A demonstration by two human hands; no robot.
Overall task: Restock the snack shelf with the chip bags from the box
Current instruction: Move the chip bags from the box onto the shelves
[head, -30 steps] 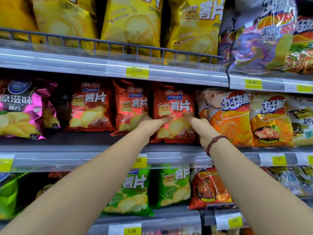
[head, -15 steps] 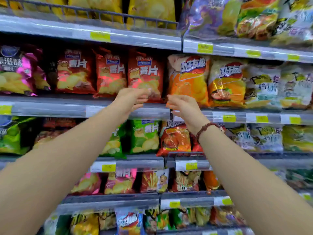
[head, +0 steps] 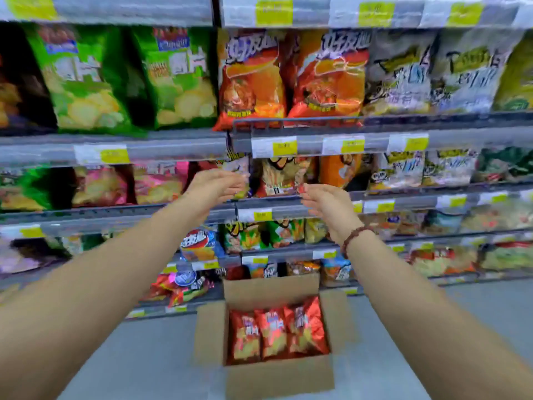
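An open cardboard box (head: 278,379) stands on the floor in front of the shelving. Three red chip bags (head: 274,333) stand side by side inside it. My left hand (head: 215,184) and my right hand (head: 328,204) hang in the air in front of the snack shelves, well above the box. Both hands hold nothing and their fingers are loosely spread. A bead bracelet (head: 354,238) circles my right wrist. The whole view is blurred by motion.
Snack shelves (head: 178,147) fill the view, with green chip bags (head: 173,79) at upper left, orange bags (head: 288,79) beside them, and smaller packs on lower rows. Yellow price tags line the shelf edges. Grey floor (head: 138,356) surrounds the box.
My view has dropped from the upper shelves toward the floor, bringing the box into sight. Both hands have left the red bag on the shelf and lowered, holding nothing.
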